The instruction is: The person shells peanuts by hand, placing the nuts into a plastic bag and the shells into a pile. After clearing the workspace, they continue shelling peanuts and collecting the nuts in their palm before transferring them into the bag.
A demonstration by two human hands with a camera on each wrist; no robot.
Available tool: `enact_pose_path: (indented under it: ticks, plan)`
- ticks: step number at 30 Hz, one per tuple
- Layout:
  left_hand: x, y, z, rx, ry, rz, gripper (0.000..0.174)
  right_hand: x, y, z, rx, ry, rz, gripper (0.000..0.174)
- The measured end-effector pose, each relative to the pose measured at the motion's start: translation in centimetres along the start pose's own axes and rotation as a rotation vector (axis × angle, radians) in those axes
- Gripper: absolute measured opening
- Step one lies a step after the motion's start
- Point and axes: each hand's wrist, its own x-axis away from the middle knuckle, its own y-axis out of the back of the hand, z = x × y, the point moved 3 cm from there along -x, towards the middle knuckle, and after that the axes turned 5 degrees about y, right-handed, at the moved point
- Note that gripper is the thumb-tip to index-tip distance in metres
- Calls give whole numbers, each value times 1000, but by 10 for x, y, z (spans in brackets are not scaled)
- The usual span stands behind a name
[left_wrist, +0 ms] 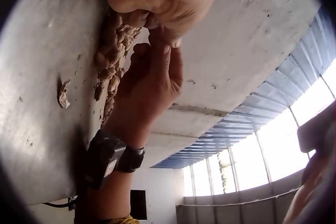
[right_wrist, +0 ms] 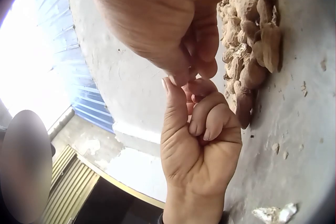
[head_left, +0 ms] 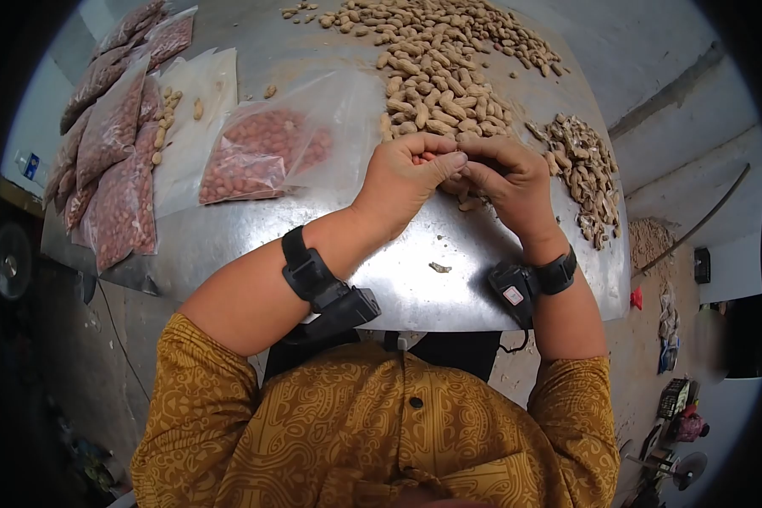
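Both hands meet fingertip to fingertip over the front of the peanut pile (head_left: 449, 93). The left hand (head_left: 405, 182) has its fingers curled in, with reddish peanut kernels (head_left: 427, 157) showing inside them; one kernel (right_wrist: 196, 98) also peeks out in the right wrist view. Thumb and forefinger of the right hand (head_left: 516, 182) pinch at the left thumb tip, around what looks like a peanut, almost wholly hidden by the fingertips. Several unshelled peanuts (head_left: 468, 201) lie on the metal table just beneath the hands.
Empty shells (head_left: 586, 173) are heaped on the right of the table (head_left: 415, 296). An open clear bag of red kernels (head_left: 250, 152) lies left of the hands, and filled bags (head_left: 114, 144) are stacked farther left. A shell fragment (head_left: 439, 267) sits near the front edge.
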Motion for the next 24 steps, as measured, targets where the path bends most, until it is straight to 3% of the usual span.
enact_pose_path:
  ticks: [4, 7, 16, 19, 24]
  plan:
    - [-2, 3, 4, 78, 93, 11, 20, -1, -2, 7, 7, 53, 53, 21]
    - [-3, 3, 5, 56, 57, 19, 19, -1, -3, 12, 17, 71, 38, 20]
    - [0, -1, 0, 175, 52, 44, 11, 2, -7, -2, -435, -250, -55, 18]
    - [-1, 0, 1, 254, 68, 17, 11, 1, -8, -9, -643, -166, -108, 19]
    - [-3, 2, 3, 316, 141, 30, 14, 1, -7, -9, -587, -139, -136, 20]
